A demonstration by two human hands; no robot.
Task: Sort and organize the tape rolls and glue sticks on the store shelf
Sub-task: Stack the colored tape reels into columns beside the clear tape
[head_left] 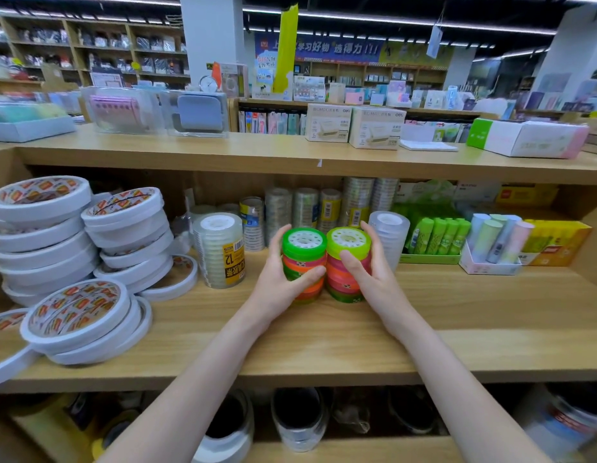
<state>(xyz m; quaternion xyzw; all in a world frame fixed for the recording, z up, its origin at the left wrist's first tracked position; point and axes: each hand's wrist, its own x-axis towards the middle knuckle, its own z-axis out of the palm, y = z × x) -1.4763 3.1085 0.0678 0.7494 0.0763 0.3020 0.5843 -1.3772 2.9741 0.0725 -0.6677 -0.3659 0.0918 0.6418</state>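
Clasping two coloured tape stacks (325, 264) on the wooden shelf (457, 315), both hands curl closed. Left hand (280, 279) grips the left stack, right hand (367, 269) the right, beside the green glue sticks (437, 237).

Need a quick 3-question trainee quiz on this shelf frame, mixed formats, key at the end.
1. True or false: the left hand and right hand each grip a separate stack of coloured tape.
2. What sits directly right of the right coloured stack? A) clear tape stack B) white double-sided tape rolls C) yellow box
3. What colour is the top roll of the left coloured stack?

Key: 1 true; 2 A; 3 green.
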